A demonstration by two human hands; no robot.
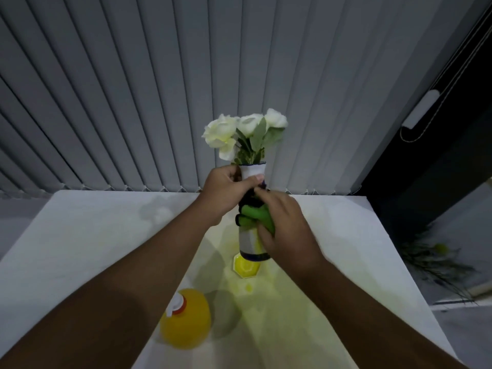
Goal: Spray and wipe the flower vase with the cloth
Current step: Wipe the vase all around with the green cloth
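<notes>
Wiping stage of the vase cleaning. The flower vase, white with dark bands and holding white artificial roses, is lifted clear of the white tabletop near centre frame, apparently so that its whole wall can be reached. The left hand, at 9 o'clock of the neck, has its fingers closed round the neck just under the rim, steadying the vase upright. The right hand, at 3 o'clock of the body, presses a bunched green cloth against the middle band, fingers wrapped over cloth and vase together. A small yellow octagonal dish lies directly below the base. The yellow spray bottle stands at 7 o'clock, set aside within reach.
</notes>
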